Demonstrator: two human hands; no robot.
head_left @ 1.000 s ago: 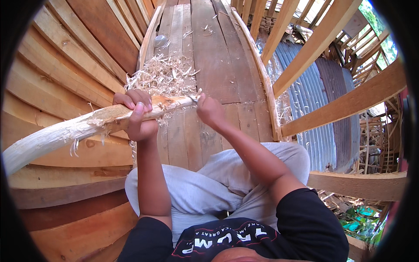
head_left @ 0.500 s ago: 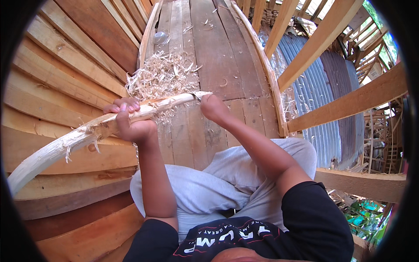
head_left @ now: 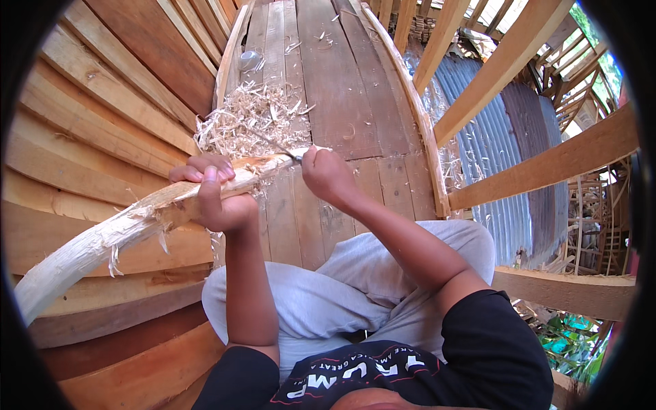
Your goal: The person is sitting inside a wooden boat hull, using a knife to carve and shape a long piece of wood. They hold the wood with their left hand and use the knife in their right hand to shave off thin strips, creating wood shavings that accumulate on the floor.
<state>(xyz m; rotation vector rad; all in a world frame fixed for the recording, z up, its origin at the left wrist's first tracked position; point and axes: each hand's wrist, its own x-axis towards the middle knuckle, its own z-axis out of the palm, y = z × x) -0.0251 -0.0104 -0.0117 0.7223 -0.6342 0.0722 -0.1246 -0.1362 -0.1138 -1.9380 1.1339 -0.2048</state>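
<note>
Wooden planking fills the view: a plank floor runs ahead between stepped plank walls, with slanted timber rails and corrugated metal sheeting off to the right. Across the person's lap lies a long, pale, curved wooden pole, partly stripped and ragged with raised splinters, reaching from the lower left up toward the middle. Beyond it a heap of wood shavings lies on the floor. The left hand wraps the pole near its far end, fingers closed around it. The right hand is closed on the handle of a knife, its thin blade laid against the pole's tip, pointing away toward the shavings.

Judging by the layout, a slip could send the blade toward the left fingers, which sit close beside the cut; a splinter could also catch the palm. The knife's handle is hidden inside the fist and the blade is thin and hard to make out. The pole's lower end is cut off by the lens rim.
</note>
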